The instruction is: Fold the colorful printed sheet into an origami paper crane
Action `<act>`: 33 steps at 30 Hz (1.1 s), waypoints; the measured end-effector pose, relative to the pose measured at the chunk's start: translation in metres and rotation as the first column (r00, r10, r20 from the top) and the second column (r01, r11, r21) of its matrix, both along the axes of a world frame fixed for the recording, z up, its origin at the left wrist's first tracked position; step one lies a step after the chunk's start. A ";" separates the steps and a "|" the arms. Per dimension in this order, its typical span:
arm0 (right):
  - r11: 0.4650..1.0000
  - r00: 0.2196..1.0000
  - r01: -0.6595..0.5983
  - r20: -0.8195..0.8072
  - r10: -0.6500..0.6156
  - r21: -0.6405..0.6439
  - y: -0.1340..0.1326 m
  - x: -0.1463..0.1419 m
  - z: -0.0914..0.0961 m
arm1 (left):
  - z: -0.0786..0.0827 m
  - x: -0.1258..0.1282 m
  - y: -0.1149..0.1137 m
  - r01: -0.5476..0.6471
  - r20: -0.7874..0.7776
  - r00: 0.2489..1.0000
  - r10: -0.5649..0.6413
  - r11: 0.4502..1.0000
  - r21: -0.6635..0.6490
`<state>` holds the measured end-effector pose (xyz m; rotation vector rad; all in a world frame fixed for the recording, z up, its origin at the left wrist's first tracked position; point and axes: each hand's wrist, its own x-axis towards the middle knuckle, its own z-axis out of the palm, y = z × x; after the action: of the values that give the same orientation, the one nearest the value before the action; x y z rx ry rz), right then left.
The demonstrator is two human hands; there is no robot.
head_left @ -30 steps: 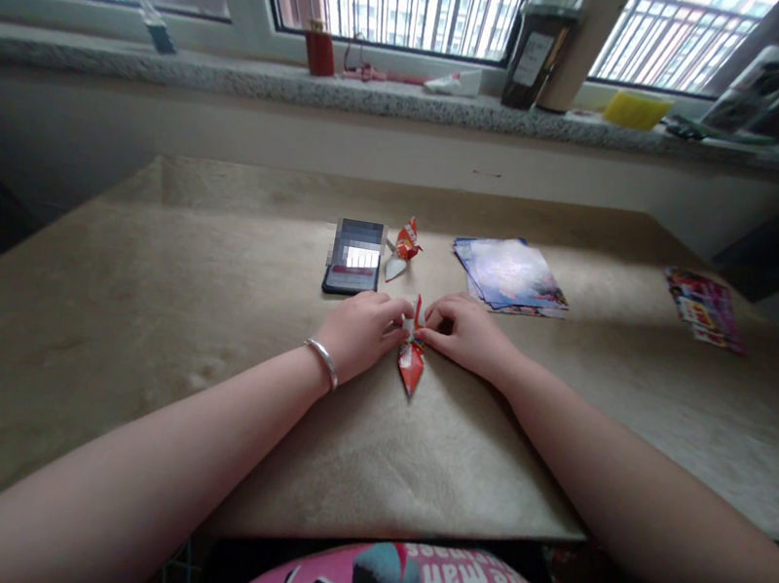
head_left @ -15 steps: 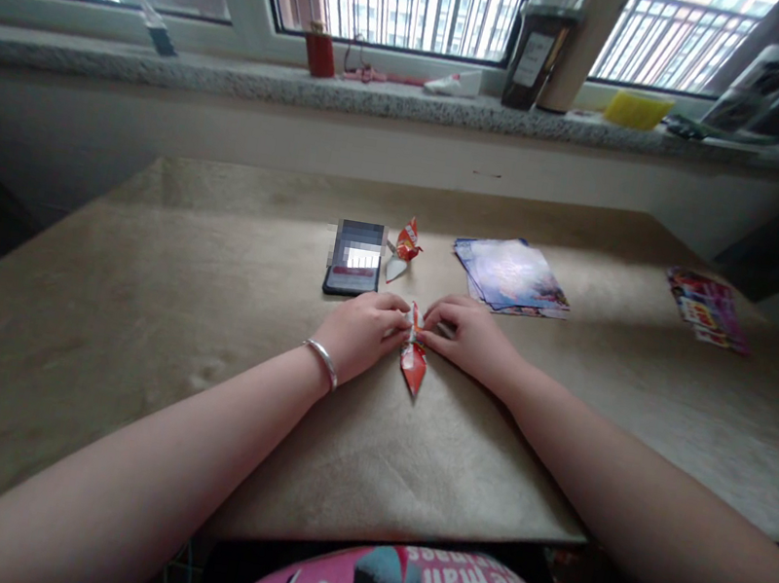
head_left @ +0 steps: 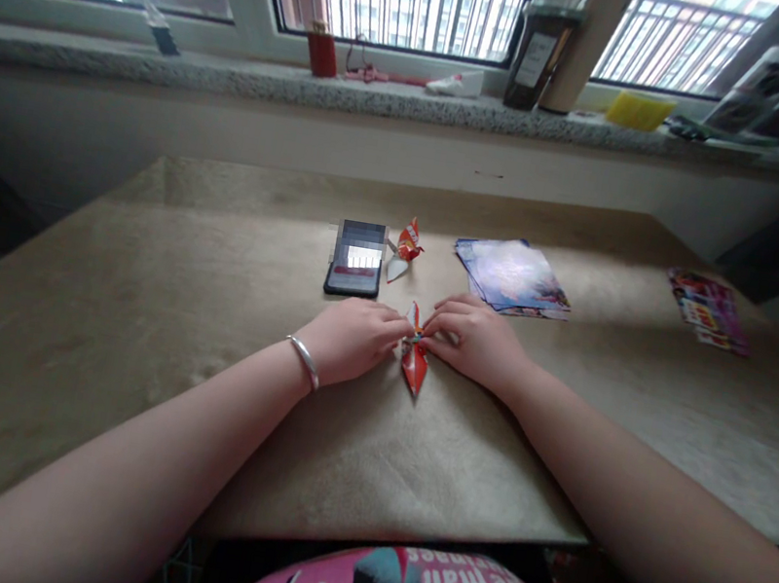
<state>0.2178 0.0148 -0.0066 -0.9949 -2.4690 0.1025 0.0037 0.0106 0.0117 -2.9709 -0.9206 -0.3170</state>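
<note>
A small folded piece of red printed paper (head_left: 413, 364) lies on the brown table (head_left: 135, 310), pointed end toward me. My left hand (head_left: 351, 338), with a silver bangle on the wrist, pinches its upper left edge with closed fingers. From the right, my right hand (head_left: 477, 338) pinches the same upper part, fingers curled. Both hands rest on the table top. A finished red and white folded paper figure (head_left: 404, 247) stands a little farther back.
A dark phone (head_left: 356, 259) lies just beyond my left hand. A stack of colourful paper sheets (head_left: 512, 276) sits back right, and more printed sheets (head_left: 708, 309) lie far right. The window sill (head_left: 361, 95) holds a red cup, a dark jar and a yellow box.
My left wrist has slid slightly left and back, and both hands' fingertips have shifted a little on the red paper. The paper stays in place.
</note>
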 end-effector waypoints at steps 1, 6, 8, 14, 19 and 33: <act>1.000 1.000 -0.001 -0.003 0.001 0.001 0.000 0.000 0.000 | 0.001 -0.001 0.000 0.028 -0.011 1.000 -0.028 1.000 -0.002; 0.999 0.999 -0.037 0.005 0.037 0.038 -0.001 0.000 0.001 | 0.005 -0.005 -0.002 0.025 -0.039 0.999 -0.024 0.999 0.036; 0.995 0.997 -0.076 0.027 0.074 0.066 -0.001 -0.001 0.001 | 0.008 -0.004 -0.005 -0.010 -0.053 0.999 0.013 0.999 0.048; 0.982 0.984 -0.146 0.121 0.132 0.123 -0.005 -0.001 0.005 | 0.014 -0.001 -0.012 -0.019 -0.125 0.992 0.029 0.996 0.085; 0.981 0.976 -0.163 0.162 0.145 0.104 -0.007 -0.002 0.011 | 0.012 0.003 -0.013 -0.037 -0.128 0.991 0.046 0.997 0.068; 0.963 0.960 -0.255 -0.145 0.240 -0.090 0.014 0.013 -0.006 | 0.006 -0.012 0.003 0.011 -0.012 1.000 -0.014 0.979 -0.203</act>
<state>0.2306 0.0290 -0.0129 -0.6906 -2.4744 0.3751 -0.0081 0.0137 0.0175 -3.1595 -0.9895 -0.2144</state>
